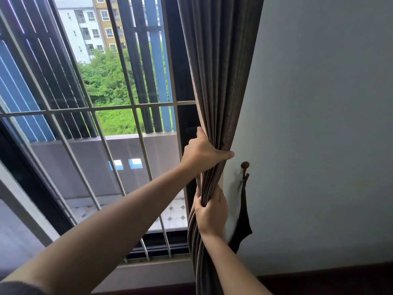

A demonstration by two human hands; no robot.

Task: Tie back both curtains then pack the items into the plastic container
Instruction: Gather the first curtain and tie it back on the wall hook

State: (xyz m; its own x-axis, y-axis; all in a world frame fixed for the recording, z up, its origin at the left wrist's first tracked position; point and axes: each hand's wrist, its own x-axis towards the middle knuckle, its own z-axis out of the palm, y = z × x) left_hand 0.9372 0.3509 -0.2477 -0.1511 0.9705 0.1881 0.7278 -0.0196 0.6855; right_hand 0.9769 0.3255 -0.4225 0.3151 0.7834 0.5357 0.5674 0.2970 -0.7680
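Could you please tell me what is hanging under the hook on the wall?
A dark tieback hangs from the hook down the wall. Its lower end is partly hidden behind the arm of the right hand, which grips the curtain.

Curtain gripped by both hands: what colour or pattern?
The curtain is plain greyish brown, unpatterned; seen best in the head view.

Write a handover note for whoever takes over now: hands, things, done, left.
Left hand: grips the gathered curtain, higher up.
Right hand: grips the same bunch just below.
Tieback hangs loose from the wall hook, right of the bunch, not round the curtain.
Done: this curtain gathered into one bunch.
Left: fasten the tieback, tie the other curtain, pack the items; second curtain and container are out of view.
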